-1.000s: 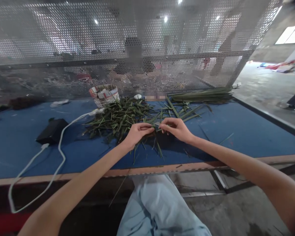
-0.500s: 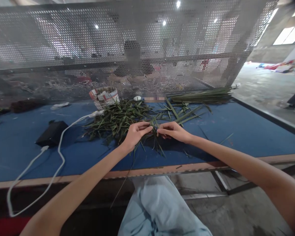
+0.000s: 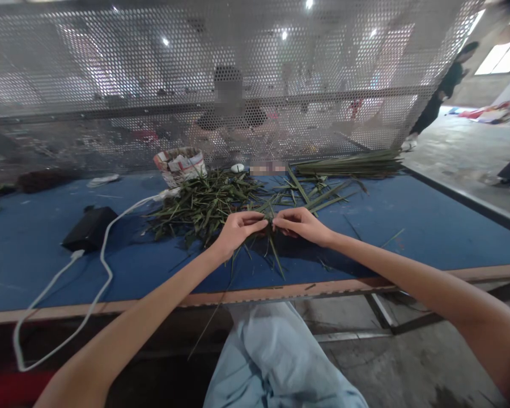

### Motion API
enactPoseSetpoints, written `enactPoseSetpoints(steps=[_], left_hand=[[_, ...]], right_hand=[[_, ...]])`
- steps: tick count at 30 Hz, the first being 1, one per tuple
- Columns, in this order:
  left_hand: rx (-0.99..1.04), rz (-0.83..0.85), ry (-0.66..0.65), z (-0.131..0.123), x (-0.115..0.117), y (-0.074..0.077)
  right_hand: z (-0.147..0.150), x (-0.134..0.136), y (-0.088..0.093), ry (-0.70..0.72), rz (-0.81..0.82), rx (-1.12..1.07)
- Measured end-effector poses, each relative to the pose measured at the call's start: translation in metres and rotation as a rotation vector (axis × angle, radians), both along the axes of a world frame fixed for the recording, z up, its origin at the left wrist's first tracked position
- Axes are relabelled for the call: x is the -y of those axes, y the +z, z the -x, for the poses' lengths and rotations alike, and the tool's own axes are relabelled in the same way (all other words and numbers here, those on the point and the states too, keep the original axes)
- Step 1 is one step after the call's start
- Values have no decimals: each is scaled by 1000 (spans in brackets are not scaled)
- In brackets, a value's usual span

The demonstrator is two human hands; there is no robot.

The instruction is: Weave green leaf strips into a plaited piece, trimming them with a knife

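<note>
Between my hands, just above the blue table (image 3: 357,243), is a small piece of green leaf strips (image 3: 275,249) with loose ends pointing down. My left hand (image 3: 240,229) pinches it from the left with thumb and fingers. From the right, my right hand (image 3: 300,224) grips the same strips with its fingertips, close to the left thumb. The fingers hide how the strips are crossed or knotted. Behind and left of my hands lies a heap of green leaf pieces (image 3: 204,201). Longer flat leaf strips (image 3: 329,198) lie behind my right hand.
A bundle of long leaves (image 3: 348,165) rests along the perforated metal screen (image 3: 153,62). At the left are a black box (image 3: 89,229), a white cable (image 3: 106,260) and a paper-lined container (image 3: 181,164). One person (image 3: 444,90) stands beyond the screen's right end; another sits behind it.
Both hands stay nearly in place, with the left fingertips slightly further right, closer to the right ones. The strip ends hang differently. A person has appeared at the right beyond the screen.
</note>
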State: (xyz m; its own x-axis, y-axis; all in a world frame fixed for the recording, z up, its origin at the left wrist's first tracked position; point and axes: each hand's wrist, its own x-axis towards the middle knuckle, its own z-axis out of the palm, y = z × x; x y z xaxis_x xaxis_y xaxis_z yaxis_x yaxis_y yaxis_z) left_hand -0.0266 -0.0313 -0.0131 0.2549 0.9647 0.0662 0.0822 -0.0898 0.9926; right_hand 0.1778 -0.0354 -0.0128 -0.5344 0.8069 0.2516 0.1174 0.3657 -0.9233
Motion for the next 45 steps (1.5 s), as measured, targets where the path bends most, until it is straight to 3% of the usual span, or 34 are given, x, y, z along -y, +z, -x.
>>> enactPoseSetpoints(steps=[4,8,14,18,22,26,32,40,45], left_hand=[[-34,15,-114,-1,3,2],[-67,10,-157,0,4,3],[-61,24,-178,3,-1,0],[-70,20,-225,3,-2,0],[-91,4,-282,3,0,4],[-45,-12,-334,3,3,8],[16,-37,-342,3,1,5],[70,27,-264,3,-6,-4],[142,59,-217,3,-7,-1]], right_hand=[[0,-3,-2,-90,42,-110],[-2,-7,-4,-74,88,-172],[-6,-10,-2,-10,302,-263],[-7,-12,-4,-49,294,-315],[-8,-13,-5,-175,168,-286],[-11,-18,-8,-309,-112,-86],[-8,-16,-17,-248,-439,183],[-7,-15,-19,-238,-440,186],[-7,-8,-16,-375,-555,110]])
